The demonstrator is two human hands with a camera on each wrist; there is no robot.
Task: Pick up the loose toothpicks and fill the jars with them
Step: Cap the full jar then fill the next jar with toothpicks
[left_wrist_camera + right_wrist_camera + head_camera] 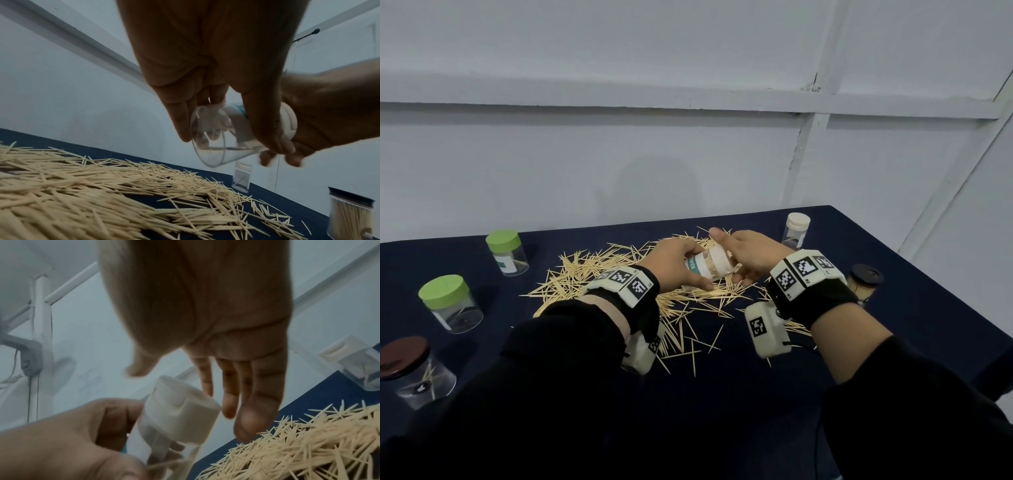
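While your left hand [675, 257] grips the clear plastic jar with the white lid [714, 264] on its side above the heap of loose wooden toothpicks [599, 274], your right hand [751, 255] is at the lid end, its fingers [230, 395] straight and relaxed beside the cap, closed round nothing. The heap spreads over the dark blue tabletop [722, 394]. Two green-lidded jars [507, 251] stand at the left, a black-lidded jar packed with toothpicks [863, 282] at the right.
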